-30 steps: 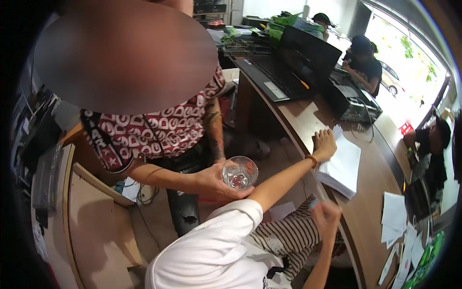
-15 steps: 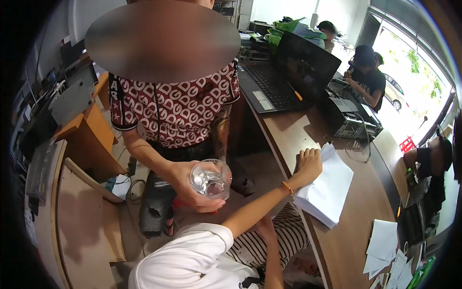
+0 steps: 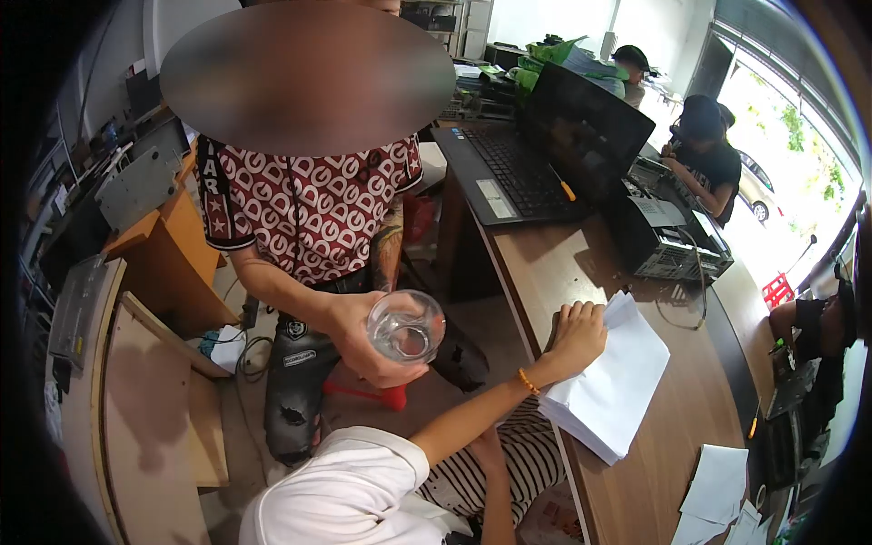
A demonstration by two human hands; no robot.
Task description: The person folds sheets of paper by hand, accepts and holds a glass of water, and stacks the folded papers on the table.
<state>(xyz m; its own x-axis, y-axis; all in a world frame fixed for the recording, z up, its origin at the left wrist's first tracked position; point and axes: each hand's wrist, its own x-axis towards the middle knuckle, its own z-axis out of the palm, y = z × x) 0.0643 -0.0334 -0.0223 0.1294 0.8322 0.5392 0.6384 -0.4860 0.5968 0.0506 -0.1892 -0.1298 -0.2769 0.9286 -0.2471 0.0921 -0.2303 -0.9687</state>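
My left hand [image 3: 579, 338], with a beaded bracelet at the wrist, rests at the edge of a stack of white paper [image 3: 627, 391] on the desk. Its fingers are curled round a small dark thing, mostly hidden under them. Low in my lap, on striped cloth [image 3: 536, 459], lies my right hand [image 3: 489, 447]; my left forearm covers part of it and its fingers are hidden. Facing me, a person in a red patterned shirt [image 3: 318, 213] holds a clear glass [image 3: 406, 331] with clear liquid just above my left arm.
An open laptop [image 3: 518, 168] with an orange-handled screwdriver [image 3: 567, 191] on it and a computer case [image 3: 672, 236] stand on the desk [image 3: 672, 463]. Loose paper sheets [image 3: 713, 486] lie near its lower right. A wooden cabinet [image 3: 150, 400] is at left. Other people work at right.
The person's hand with the glass has shifted slightly right and up in view. My left hand stays by the paper stack, and the whole view has shifted a little.
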